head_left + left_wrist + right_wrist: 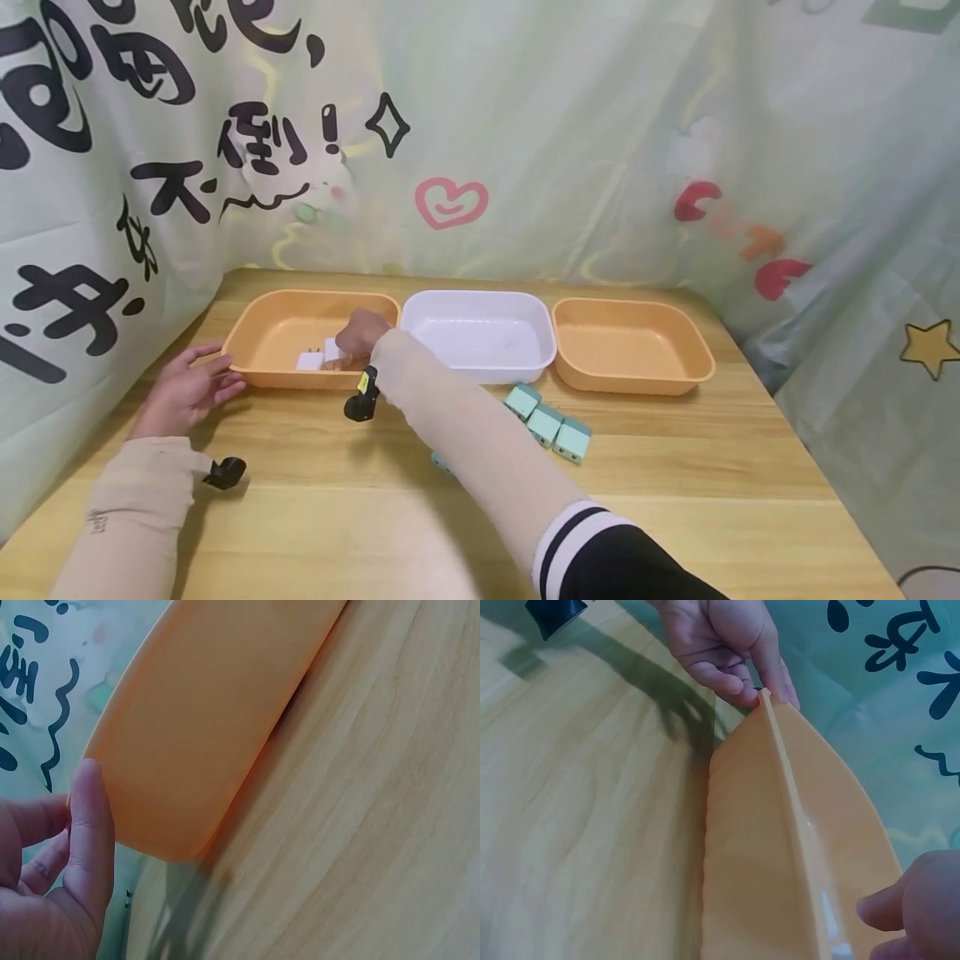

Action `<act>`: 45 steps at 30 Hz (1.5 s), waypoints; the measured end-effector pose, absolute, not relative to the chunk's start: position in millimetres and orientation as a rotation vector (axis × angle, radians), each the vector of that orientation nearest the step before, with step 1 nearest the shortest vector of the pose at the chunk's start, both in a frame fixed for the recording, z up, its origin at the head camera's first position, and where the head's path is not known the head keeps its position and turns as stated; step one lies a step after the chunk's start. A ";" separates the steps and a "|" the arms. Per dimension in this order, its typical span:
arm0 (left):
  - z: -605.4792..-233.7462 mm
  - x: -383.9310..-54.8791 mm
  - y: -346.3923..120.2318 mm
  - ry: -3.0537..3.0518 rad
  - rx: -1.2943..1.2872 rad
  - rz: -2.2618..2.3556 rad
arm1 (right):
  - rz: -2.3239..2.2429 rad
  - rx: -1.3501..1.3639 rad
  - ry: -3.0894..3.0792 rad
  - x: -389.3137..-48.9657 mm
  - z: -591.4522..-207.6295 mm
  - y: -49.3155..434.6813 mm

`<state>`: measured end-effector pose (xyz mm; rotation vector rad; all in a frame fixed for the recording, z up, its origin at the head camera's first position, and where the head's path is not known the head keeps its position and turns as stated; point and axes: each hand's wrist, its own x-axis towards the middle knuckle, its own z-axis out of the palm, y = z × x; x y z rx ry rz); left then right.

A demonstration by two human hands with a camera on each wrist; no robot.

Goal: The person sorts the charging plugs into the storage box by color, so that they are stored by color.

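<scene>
My right hand (363,332) reaches down into the left orange bin (258,333), its fingers curled at a white charger plug (334,350). In the right wrist view, only part of that hand shows at the lower right, and the plug is out of sight. Another white charger plug (310,361) lies on the bin floor beside it, prongs showing. My left hand (187,387) holds the bin's left corner. In the left wrist view, one finger (91,817) lies along the outer wall with its tip at the rim, while other fingers are behind the edge.
A white bin (480,333) and a second orange bin (633,346) stand in a row to the right. Several teal charger blocks (546,423) lie on the wooden table (712,483) before them, one partly behind the right sleeve. A printed curtain (562,150) hangs behind.
</scene>
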<state>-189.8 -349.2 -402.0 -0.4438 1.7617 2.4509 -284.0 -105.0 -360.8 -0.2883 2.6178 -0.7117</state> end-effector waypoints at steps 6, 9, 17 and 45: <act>-401.4 -189.8 -350.6 1.779 -0.459 2.432 | -0.750 -0.309 2.651 -283.4 -350.5 -98.3; -400.3 -189.4 -350.9 1.785 -0.464 2.426 | -0.781 -0.342 2.641 -285.7 -342.8 -92.4; -397.7 -190.3 -346.7 1.773 -0.462 2.448 | -1.292 -0.121 2.342 -285.3 -327.9 -78.9; -360.0 -159.9 -297.3 2.207 -0.355 2.214 | -1.398 -0.329 2.026 -267.3 -302.4 1.0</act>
